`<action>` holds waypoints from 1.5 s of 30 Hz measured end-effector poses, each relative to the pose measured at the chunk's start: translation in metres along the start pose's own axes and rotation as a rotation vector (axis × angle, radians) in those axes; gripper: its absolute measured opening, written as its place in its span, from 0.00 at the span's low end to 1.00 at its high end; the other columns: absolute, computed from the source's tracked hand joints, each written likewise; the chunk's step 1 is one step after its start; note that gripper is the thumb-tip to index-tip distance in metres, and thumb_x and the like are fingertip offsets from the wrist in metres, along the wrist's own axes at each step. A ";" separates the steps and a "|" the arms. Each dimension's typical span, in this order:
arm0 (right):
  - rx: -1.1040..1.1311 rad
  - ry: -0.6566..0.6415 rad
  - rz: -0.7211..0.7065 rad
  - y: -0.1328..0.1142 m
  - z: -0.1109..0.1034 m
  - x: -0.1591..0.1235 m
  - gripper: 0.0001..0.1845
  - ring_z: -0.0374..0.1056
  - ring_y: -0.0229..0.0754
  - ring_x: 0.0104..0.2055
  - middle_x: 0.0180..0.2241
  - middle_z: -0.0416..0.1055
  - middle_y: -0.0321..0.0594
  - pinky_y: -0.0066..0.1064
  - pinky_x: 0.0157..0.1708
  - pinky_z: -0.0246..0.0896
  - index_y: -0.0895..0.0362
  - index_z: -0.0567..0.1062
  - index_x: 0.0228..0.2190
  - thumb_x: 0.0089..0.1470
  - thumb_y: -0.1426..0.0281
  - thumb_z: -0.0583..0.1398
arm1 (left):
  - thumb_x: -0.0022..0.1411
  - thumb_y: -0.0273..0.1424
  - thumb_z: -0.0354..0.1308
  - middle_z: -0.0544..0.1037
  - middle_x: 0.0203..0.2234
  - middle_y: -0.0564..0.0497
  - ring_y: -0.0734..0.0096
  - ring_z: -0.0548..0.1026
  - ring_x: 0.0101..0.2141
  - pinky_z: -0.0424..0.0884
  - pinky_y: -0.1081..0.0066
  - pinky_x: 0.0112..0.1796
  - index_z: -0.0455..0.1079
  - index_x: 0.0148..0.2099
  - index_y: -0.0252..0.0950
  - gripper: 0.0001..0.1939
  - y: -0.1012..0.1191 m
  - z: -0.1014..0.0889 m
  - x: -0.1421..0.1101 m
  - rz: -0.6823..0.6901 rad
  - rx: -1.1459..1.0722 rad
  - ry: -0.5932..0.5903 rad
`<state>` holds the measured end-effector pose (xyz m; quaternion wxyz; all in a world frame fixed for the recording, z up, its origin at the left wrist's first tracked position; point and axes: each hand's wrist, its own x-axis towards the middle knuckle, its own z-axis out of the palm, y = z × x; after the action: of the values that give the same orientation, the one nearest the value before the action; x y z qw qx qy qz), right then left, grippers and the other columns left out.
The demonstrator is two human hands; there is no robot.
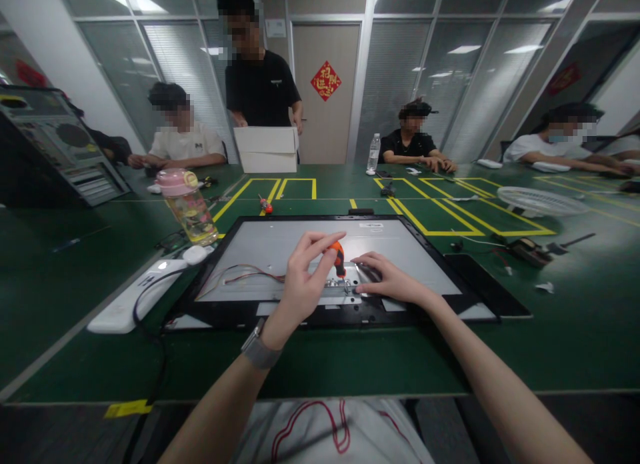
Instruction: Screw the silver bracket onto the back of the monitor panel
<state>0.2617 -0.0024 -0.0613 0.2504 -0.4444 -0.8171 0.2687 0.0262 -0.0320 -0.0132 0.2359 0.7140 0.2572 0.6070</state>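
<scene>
A flat display panel (400, 251) with a black frame and grey metal back lies in front of me on the green table. My left hand (307, 271), with a watch on its wrist, grips the orange and black handle of a screwdriver (339, 259). The screwdriver points down, its tip at a metal bracket (353, 277) near the panel's front edge. To the right of the tip, my right hand (387, 277) rests on the panel with its fingers stretched toward the bracket. Thin coloured wires (250, 272) run across the panel at left.
A white power strip (137, 297) and a pink-lidded bottle (187, 207) stand left of the panel. Black cable hangs over the table edge. A dark flat slab (487, 287) lies at right. Farther back are a computer case (65, 144), a white box (267, 149) and several people.
</scene>
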 end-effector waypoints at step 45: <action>-0.011 0.007 -0.006 0.000 0.001 0.000 0.33 0.61 0.52 0.55 0.51 0.64 0.44 0.45 0.56 0.57 0.49 0.69 0.54 0.50 0.52 0.65 | 0.66 0.32 0.55 0.71 0.37 0.49 0.70 0.72 0.39 0.70 0.68 0.43 0.75 0.50 0.43 0.12 0.000 0.003 0.001 -0.005 0.062 0.085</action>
<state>0.2614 -0.0021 -0.0620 0.2514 -0.4443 -0.8190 0.2618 0.0288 -0.0316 -0.0131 0.2038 0.6941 0.2874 0.6278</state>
